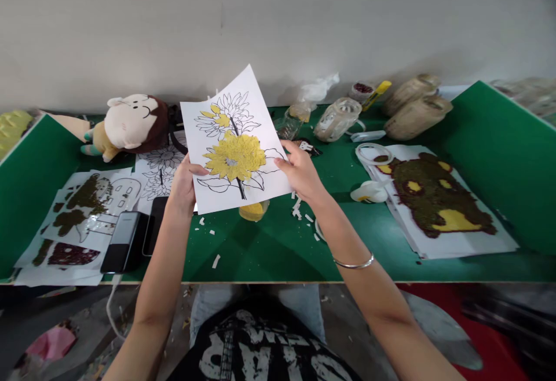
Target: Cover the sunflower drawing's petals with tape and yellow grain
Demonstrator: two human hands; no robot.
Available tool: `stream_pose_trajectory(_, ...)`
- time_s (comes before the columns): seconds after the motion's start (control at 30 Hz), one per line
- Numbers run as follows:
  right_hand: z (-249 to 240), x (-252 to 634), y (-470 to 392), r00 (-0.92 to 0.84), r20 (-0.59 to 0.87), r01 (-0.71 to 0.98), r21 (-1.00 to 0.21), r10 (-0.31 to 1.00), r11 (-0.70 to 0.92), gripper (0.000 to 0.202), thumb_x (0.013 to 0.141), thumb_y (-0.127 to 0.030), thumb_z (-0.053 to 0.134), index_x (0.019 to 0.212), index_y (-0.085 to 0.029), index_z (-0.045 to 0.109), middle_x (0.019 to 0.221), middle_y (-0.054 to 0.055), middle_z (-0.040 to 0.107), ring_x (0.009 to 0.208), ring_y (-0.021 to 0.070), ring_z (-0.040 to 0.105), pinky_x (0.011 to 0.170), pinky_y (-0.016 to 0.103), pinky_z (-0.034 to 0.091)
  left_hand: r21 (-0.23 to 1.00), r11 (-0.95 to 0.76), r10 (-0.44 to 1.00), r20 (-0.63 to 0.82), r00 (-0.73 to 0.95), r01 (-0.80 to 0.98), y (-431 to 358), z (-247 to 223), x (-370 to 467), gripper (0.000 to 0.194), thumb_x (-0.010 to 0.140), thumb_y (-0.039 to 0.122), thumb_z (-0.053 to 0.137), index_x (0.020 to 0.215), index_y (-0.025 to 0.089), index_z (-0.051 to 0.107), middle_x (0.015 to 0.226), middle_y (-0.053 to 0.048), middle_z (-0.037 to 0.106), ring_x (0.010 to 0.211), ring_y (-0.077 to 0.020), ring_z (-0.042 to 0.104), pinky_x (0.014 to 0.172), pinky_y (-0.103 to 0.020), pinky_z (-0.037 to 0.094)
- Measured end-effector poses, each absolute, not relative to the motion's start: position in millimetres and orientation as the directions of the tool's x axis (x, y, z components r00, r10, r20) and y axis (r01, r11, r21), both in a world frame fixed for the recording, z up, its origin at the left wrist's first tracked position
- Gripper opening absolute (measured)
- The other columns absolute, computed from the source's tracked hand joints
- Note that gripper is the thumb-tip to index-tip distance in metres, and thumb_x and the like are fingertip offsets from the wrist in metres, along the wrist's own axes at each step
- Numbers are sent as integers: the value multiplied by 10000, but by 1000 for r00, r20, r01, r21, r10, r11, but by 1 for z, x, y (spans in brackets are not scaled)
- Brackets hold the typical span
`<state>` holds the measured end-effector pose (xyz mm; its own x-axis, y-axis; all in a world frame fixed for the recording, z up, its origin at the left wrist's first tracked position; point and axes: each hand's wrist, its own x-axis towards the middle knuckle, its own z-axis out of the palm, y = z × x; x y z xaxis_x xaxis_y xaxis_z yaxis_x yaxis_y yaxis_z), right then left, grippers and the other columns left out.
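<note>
So the flower sheet is up in the air between both hands, tilted, above the green worktop. Left hand is closed on its left edge, thumb across the front; right hand pinches the opposite edge the same way, thumb in front, fingers mostly tucked behind.

Progress-wise, I'd call it partway: the big lower bloom looks pretty much covered in yellow apart from a greyish patch in the middle. The upper bloom only has a few yellow petals, the rest is bare outline, and the leaves are just black lines too.

Below the sheet, between the hands, there's a little tub of yellow stuff, with white scraps just below-left of the right hand. Bear picture sits well off to that hand's right.
</note>
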<state>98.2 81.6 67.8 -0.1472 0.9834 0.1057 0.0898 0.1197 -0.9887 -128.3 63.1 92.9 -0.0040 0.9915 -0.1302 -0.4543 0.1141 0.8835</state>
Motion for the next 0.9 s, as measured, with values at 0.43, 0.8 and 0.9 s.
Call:
stream_pose_trajectory(0.43,71,101,79,-138,162,129,-975,977,180,377,779,-293,523,1148,-218,495,1074,46,670,986,240,632,719,367,526,954,-13,994,-20,-109,-300,68,99,-125,699,464,-12,471,1116,237,509,1057,-25,652,1134,-340,532,871,-479,472)
stream_pose_trajectory(0.8,71,103,71,-121,333,274,-894,935,354,409,833,-362,478,1208,-200,474,1184,72,625,1034,239,607,860,402,499,970,-157,985,139,-104,-184,60,110,-115,754,480,22,496,1199,247,476,895,-4,642,913,-265,614,643,-308,489)
stream_pose_trajectory(0.9,68,103,68,-106,369,302,-873,923,384,431,850,-380,463,1235,-186,457,1195,95,616,1048,246,602,873,415,492,967,-190,980,175,-97,-168,59,111,-113,734,478,21,504,1175,251,485,834,8,627,782,-211,619,546,-253,454)
